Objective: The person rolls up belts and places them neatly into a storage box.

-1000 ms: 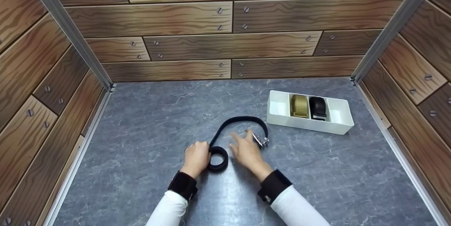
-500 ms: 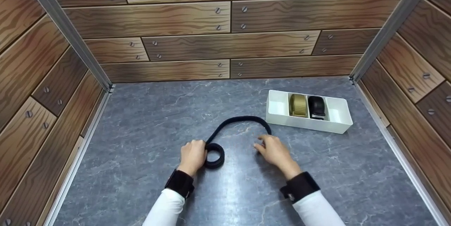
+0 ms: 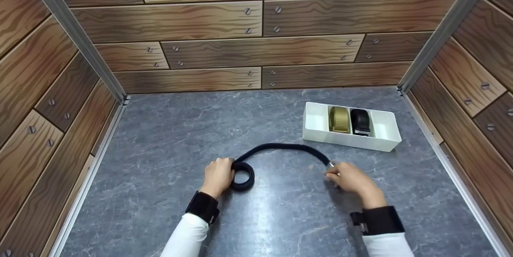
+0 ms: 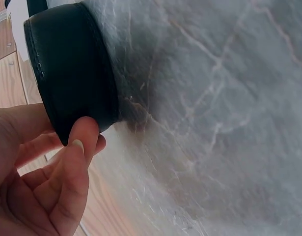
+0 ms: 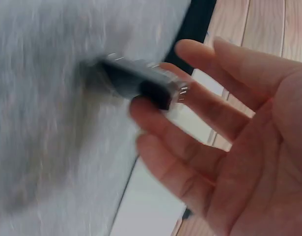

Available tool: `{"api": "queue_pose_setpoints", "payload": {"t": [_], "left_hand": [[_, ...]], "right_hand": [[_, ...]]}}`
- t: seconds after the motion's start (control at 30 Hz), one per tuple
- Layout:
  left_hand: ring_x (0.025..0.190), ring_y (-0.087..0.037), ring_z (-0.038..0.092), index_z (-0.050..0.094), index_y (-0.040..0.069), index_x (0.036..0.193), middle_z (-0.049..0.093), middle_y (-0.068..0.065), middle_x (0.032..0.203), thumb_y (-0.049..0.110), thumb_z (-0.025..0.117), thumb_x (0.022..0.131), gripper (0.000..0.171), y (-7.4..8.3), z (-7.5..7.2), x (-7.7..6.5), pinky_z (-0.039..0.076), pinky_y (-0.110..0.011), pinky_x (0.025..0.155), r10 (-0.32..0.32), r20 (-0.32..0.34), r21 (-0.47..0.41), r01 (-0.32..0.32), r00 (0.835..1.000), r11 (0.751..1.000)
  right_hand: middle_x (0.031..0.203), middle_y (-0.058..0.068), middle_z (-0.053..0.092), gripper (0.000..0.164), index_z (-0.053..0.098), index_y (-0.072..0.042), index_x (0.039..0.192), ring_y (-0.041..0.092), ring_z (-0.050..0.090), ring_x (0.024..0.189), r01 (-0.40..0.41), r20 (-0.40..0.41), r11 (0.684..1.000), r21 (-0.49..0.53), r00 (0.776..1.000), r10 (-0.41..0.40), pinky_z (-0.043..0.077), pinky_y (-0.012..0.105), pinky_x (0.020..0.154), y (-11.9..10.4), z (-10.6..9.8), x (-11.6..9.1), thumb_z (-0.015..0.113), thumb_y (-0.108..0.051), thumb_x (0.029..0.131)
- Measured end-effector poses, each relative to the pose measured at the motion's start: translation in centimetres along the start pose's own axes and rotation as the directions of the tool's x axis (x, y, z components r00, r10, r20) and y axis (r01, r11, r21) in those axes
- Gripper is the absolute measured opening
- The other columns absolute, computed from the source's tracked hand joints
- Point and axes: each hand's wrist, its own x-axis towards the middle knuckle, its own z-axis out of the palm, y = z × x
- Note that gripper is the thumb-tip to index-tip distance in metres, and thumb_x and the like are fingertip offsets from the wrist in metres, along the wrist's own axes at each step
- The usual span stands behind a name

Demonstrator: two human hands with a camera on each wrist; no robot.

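A black leather belt point(image 3: 280, 145) lies on the grey marbled tabletop, partly coiled. In the left wrist view, my left hand point(image 4: 57, 182) pinches the edge of the upright belt coil point(image 4: 74, 69) between thumb and fingers. From the coil the free strap arches over to the right. At its end is a metal buckle point(image 5: 146, 76), held among the fingers of my right hand point(image 3: 352, 179). The right wrist view is blurred around the buckle, and the palm point(image 5: 263, 162) faces that camera.
A white divided tray point(image 3: 352, 140) stands at the back right. Its middle compartments hold a rolled tan strap point(image 3: 339, 119) and a rolled black belt point(image 3: 360, 121). Wood-patterned walls point(image 3: 216, 78) enclose the surface at the back and both sides.
My right hand has moved rightward and toward me, taking hold of the buckle and drawing more strap out of the coil. The left hand stays at the coil, shifted slightly left.
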Motion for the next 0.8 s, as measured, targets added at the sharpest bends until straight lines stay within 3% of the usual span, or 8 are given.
{"api": "queue_pose_setpoints", "payload": {"t": [0.07, 0.2, 0.27, 0.43, 0.47, 0.57, 0.67, 0.8], "left_hand": [[0.072, -0.039, 0.067, 0.069, 0.008, 0.085, 0.070, -0.017, 0.084, 0.012, 0.075, 0.081, 0.008, 0.0, 0.0, 0.0, 0.051, -0.050, 0.057, 0.011, -0.006, -0.015, -0.011, 1.000, 1.000], [0.071, -0.040, 0.066, 0.068, 0.007, 0.082, 0.070, -0.018, 0.082, 0.010, 0.075, 0.081, 0.008, 0.0, 0.0, 0.1, 0.051, -0.050, 0.057, 0.022, -0.017, -0.031, -0.022, 1.000, 0.999], [0.071, -0.040, 0.066, 0.067, 0.007, 0.080, 0.069, -0.018, 0.082, 0.009, 0.075, 0.081, 0.008, 0.1, 0.0, 0.1, 0.051, -0.050, 0.057, 0.017, -0.017, -0.031, -0.018, 1.000, 0.999], [0.071, -0.040, 0.067, 0.067, 0.006, 0.078, 0.069, -0.018, 0.081, 0.008, 0.075, 0.080, 0.008, 0.3, 0.0, 0.1, 0.052, -0.051, 0.057, -0.011, -0.022, -0.027, 0.011, 1.000, 1.000], [0.071, -0.040, 0.067, 0.067, 0.006, 0.078, 0.069, -0.017, 0.081, 0.008, 0.075, 0.080, 0.008, 0.3, 0.1, 0.1, 0.052, -0.050, 0.057, -0.014, -0.023, -0.028, 0.014, 1.000, 1.000], [0.071, -0.039, 0.067, 0.068, 0.007, 0.078, 0.069, -0.017, 0.081, 0.009, 0.075, 0.079, 0.007, 0.4, 0.2, 0.0, 0.052, -0.050, 0.057, -0.022, -0.024, -0.026, 0.022, 0.999, 0.999], [0.072, -0.039, 0.067, 0.069, 0.008, 0.079, 0.070, -0.017, 0.082, 0.010, 0.074, 0.080, 0.005, 0.6, 0.4, 0.0, 0.052, -0.051, 0.058, -0.037, -0.024, -0.018, 0.037, 0.999, 0.999], [0.073, -0.039, 0.068, 0.070, 0.009, 0.082, 0.071, -0.016, 0.084, 0.012, 0.073, 0.081, 0.004, 0.5, 0.5, -0.1, 0.052, -0.051, 0.059, -0.059, -0.015, -0.017, 0.059, 0.998, 0.998]], "right_hand": [[0.075, 0.002, 0.066, 0.015, 0.076, -0.002, 0.099, 0.013, 0.056, 0.065, -0.016, -0.013, 1.000, -0.011, 1.000, 0.016, 0.050, 0.040, 0.067, 0.1, -0.3, -0.5, 0.068, -0.011, 0.090], [0.074, 0.000, 0.067, 0.009, 0.078, -0.008, 0.086, 0.014, 0.056, 0.065, -0.070, -0.051, 0.997, -0.030, 0.996, 0.068, 0.049, 0.039, 0.064, -0.7, -0.5, -1.0, 0.071, -0.013, 0.088], [0.072, 0.000, 0.065, 0.008, 0.075, -0.009, 0.079, 0.017, 0.056, 0.065, -0.071, -0.117, 0.997, -0.037, 0.991, 0.066, 0.048, 0.039, 0.063, -1.8, -0.1, -0.8, 0.072, -0.012, 0.086], [0.089, 0.011, 0.071, 0.007, 0.074, -0.004, 0.089, 0.029, 0.067, 0.081, 0.047, -0.250, 0.999, -0.024, 0.967, -0.052, 0.053, 0.046, 0.077, -6.0, 3.0, 1.7, 0.072, -0.008, 0.084], [0.096, 0.014, 0.071, 0.013, 0.074, -0.002, 0.096, 0.030, 0.067, 0.086, 0.069, -0.238, 0.998, 0.003, 0.969, -0.066, 0.053, 0.045, 0.079, -6.9, 3.8, 2.3, 0.072, -0.008, 0.085], [0.105, 0.018, 0.069, 0.026, 0.069, 0.002, 0.113, 0.025, 0.067, 0.079, 0.079, -0.136, 0.990, 0.113, 0.989, -0.064, 0.055, 0.040, 0.072, -9.5, 6.4, 4.1, 0.068, -0.011, 0.090], [0.092, 0.016, 0.070, 0.038, 0.061, 0.007, 0.123, 0.016, 0.063, 0.062, 0.036, -0.060, 0.977, 0.211, 0.998, -0.024, 0.053, 0.030, 0.058, -11.6, 8.9, 5.7, 0.064, -0.018, 0.094], [0.068, 0.008, 0.065, 0.044, 0.058, 0.009, 0.126, 0.014, 0.059, 0.046, -0.026, -0.024, 0.955, 0.296, 0.999, 0.035, 0.050, 0.028, 0.045, -13.6, 11.5, 7.6, 0.060, -0.026, 0.098]]}}
